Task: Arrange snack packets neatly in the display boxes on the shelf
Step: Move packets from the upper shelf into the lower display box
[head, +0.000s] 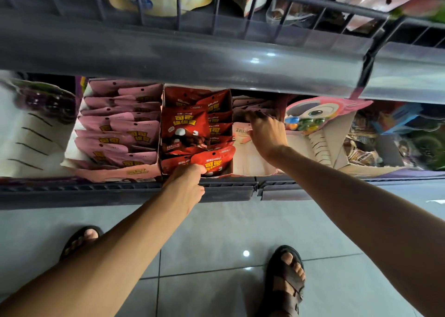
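from the head view, the left grip [186, 184] reaches to the front of the red cardboard display box [160, 148] on the lower dark grey metal shelf [96, 191]. its thumb and fingers are pinched on the bottom edge of the foremost glossy red snack packet [216, 159], which leans tilted at the front of a row of matching red packets [185, 129]. the right grip [266, 133] is inside the neighbouring pale cardboard display box [250, 165], fingers curled over the tops of the pale pink packets [250, 102] standing at its back; whether it is clamped on one i cannot tell. left of the red box, a pink cardboard box [115, 173] holds two rows of pink snack packets [120, 126]. below lie grey floor tiles [216, 232] and two feet in dark sandals [286, 278].
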`<state>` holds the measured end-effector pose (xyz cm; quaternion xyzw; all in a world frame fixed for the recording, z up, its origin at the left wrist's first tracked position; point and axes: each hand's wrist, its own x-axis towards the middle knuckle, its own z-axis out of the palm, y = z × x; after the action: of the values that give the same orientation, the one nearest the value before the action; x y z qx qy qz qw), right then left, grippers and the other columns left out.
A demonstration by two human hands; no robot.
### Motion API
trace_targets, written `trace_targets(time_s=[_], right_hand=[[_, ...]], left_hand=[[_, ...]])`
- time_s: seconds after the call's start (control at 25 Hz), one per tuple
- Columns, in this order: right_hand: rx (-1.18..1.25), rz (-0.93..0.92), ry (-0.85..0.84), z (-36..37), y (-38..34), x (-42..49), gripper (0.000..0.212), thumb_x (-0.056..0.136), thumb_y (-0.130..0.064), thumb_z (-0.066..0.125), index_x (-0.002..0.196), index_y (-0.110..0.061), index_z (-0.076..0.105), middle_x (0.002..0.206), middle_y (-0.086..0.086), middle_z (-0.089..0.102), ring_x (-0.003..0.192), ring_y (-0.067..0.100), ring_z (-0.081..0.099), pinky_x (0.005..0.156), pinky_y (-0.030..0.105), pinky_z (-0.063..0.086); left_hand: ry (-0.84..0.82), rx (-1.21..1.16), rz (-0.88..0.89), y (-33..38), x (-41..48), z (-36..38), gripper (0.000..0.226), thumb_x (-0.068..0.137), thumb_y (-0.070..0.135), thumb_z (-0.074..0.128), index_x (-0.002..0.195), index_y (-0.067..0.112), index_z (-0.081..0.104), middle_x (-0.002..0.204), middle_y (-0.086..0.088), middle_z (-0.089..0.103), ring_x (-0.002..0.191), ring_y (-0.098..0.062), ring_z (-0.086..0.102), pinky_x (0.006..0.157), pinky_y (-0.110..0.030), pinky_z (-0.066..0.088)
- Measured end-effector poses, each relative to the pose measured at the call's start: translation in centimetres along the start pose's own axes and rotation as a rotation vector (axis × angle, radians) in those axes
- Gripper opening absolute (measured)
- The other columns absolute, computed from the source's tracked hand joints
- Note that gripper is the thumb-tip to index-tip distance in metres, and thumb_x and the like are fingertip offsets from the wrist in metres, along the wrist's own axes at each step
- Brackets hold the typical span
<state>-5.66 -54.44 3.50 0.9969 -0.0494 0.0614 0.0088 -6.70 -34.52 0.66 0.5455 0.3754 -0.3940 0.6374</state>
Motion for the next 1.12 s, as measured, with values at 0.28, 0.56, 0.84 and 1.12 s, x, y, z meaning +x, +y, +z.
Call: trace_targets(time_s=[0.28, 0.56, 0.84, 1.12], right_hand=[[0.286, 0.074, -0.025, -7.7, 0.3, -5.2, 0.03, 0.086, -0.01, 0.068, 0.115, -0.012, 0.063, 0.122, 0.009, 0.058, 0.104, 0.024, 0.06, 0.089, 0.037, 0.053], [0.469, 0.066, -0.023, -20.1, -0.5, -11.0, 0.017, 0.091, -0.008, 0.06, 0.096, -0.017, 0.073, 0.097, 0.001, 0.074, 0.084, 0.013, 0.069, 0.08, 0.034, 0.058], [0.429, 0.174, 0.376, -30.4, 1.2, -7.3, 0.025, 0.087, -0.033, 0.067, 0.108, -0.021, 0.064, 0.104, -0.002, 0.067, 0.086, 0.014, 0.061, 0.078, 0.034, 0.053], [-0.01, 0.375, 0.133, -30.2, 0.9, 0.3, 0.07, 0.076, -0.062, 0.068, 0.125, -0.015, 0.051, 0.126, 0.017, 0.055, 0.122, 0.035, 0.047, 0.099, 0.044, 0.041]], left_hand=[[-0.023, -0.087, 0.024, 0.4, -4.9, -1.8, 0.068, 0.09, 0.009, 0.066, 0.148, 0.012, 0.03, 0.155, -0.021, 0.032, 0.131, -0.052, 0.046, 0.113, -0.055, 0.038], [-0.24, 0.205, 0.417, 2.6, -18.6, 0.4, 0.02, 0.094, 0.023, 0.063, 0.112, 0.015, 0.064, 0.12, -0.013, 0.068, 0.083, -0.025, 0.072, 0.076, -0.035, 0.056], [-0.266, -0.055, 0.463, 7.0, -24.2, 1.4, 0.062, 0.086, 0.054, 0.067, 0.133, 0.017, 0.052, 0.122, -0.016, 0.067, 0.087, -0.026, 0.072, 0.065, -0.032, 0.054], [-0.202, -0.065, 0.452, 7.2, -23.3, 2.8, 0.043, 0.088, 0.049, 0.066, 0.108, 0.013, 0.057, 0.118, -0.01, 0.07, 0.073, -0.018, 0.069, 0.056, -0.027, 0.049]])
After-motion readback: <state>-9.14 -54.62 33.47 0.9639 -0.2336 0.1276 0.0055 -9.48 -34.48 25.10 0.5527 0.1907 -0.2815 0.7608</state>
